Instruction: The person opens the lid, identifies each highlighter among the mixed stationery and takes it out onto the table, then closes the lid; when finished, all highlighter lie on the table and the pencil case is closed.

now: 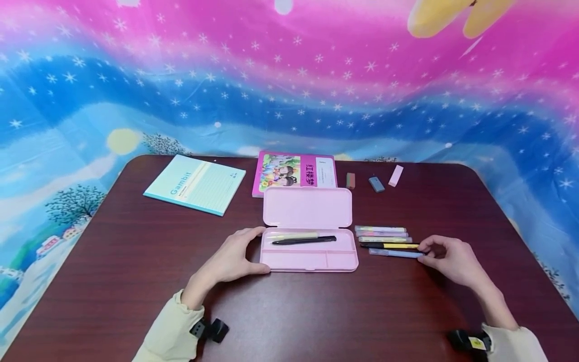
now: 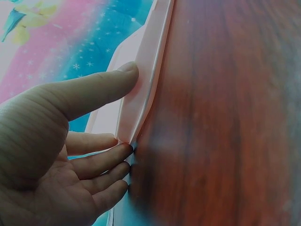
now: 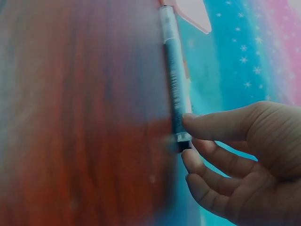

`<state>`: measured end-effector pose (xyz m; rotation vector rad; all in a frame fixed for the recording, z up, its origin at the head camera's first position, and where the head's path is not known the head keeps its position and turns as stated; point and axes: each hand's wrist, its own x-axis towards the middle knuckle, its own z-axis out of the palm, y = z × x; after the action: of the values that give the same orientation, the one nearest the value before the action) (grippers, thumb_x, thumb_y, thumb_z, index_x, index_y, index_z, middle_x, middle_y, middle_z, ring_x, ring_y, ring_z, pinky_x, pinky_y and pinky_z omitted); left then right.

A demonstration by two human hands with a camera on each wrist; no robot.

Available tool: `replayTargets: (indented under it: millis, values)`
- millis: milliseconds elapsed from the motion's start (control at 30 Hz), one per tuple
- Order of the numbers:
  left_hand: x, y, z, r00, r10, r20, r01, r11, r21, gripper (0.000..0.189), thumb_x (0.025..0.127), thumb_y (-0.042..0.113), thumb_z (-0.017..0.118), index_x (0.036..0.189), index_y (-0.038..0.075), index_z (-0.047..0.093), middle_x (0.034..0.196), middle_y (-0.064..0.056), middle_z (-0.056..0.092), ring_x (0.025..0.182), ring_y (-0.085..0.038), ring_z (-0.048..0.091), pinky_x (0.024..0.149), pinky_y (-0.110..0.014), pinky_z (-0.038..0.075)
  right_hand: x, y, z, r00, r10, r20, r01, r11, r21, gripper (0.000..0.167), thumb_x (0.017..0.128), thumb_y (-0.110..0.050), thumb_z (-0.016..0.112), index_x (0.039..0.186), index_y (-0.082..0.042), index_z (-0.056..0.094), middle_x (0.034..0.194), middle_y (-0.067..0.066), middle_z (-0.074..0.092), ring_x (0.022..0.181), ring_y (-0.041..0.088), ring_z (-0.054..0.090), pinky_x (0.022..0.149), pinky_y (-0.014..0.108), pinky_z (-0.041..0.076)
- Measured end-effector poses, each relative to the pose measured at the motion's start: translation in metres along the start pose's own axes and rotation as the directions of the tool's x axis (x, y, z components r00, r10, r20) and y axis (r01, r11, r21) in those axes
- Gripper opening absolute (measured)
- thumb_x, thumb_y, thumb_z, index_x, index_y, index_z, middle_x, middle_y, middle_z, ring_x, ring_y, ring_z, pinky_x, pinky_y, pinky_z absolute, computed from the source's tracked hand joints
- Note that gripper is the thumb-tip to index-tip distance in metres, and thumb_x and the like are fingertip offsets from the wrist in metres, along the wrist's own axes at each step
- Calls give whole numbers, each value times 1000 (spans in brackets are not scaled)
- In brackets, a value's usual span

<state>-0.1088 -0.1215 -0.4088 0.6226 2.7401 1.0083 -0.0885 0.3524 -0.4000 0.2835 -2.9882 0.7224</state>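
Note:
A pink pencil case (image 1: 294,261) lies with its lid raised back. It holds a black pen (image 1: 305,241) and a pale yellow pen (image 1: 289,235) in the rear compartment. My left hand (image 1: 232,256) holds the case's left end, thumb at the near corner and fingers at the far one; in the left wrist view the thumb lies along the case wall (image 2: 141,94). To the right, my right hand (image 1: 452,259) pinches the right end of a light blue pen (image 1: 393,253). Its index finger overlaps the end of the black and yellow pen (image 1: 398,246) beside it.
Several pale pens (image 1: 382,234) lie in a row beyond the black and yellow one. Behind the case is a pink picture book (image 1: 280,168), with a light green notebook (image 1: 194,183) to its left. Small erasers (image 1: 376,184) lie at the back right. A printed curtain (image 1: 289,100) borders the table.

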Motion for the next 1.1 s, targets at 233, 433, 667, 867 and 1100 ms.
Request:
replayTargets:
  millis: [233, 433, 667, 867, 1100]
  values:
    - [0, -3, 0, 999, 38, -17, -38, 999, 16, 82, 68, 32, 85, 134, -1, 50, 130, -14, 57, 123, -34, 48, 103, -52, 35, 14, -25, -4, 997, -36, -71, 39, 999, 36, 15, 77, -10, 79, 89, -12, 69, 76, -4, 64, 65, 6, 55, 57, 26, 45]
    - [0, -3, 0, 1000, 27, -14, -27, 1000, 10, 82, 69, 33, 84, 135, 0, 49, 131, -15, 56, 124, -33, 47, 104, -53, 34, 38, -67, 5, 993, -114, -37, 119, 981, 155, 15, 81, -12, 77, 93, -9, 69, 76, -4, 63, 67, 10, 56, 61, 23, 48]
    - [0, 0, 0, 1000, 16, 3, -16, 1000, -5, 82, 70, 33, 84, 136, 1, 48, 133, -14, 54, 125, -33, 46, 105, -52, 34, 57, -104, 29, 991, -131, 35, 113, 942, 317, 15, 81, -9, 76, 94, -6, 69, 82, -1, 68, 73, 12, 62, 65, 26, 53]
    - [0, -1, 0, 1000, 6, 5, -6, 1000, -3, 82, 70, 33, 84, 137, 1, 48, 133, -14, 54, 125, -33, 46, 105, -52, 34, 71, -121, 50, 978, -185, 98, 138, 921, 364, 14, 81, -5, 75, 94, -6, 69, 82, 0, 67, 74, 14, 62, 66, 27, 53]
    - [0, 0, -1, 1000, 2, 8, -2, 1000, -3, 83, 70, 34, 84, 137, 1, 48, 134, -15, 54, 126, -33, 45, 105, -53, 33, 79, -133, 60, 946, -245, 212, 172, 933, 315, 16, 80, -5, 75, 95, -7, 70, 87, 2, 69, 78, 14, 64, 74, 34, 54]
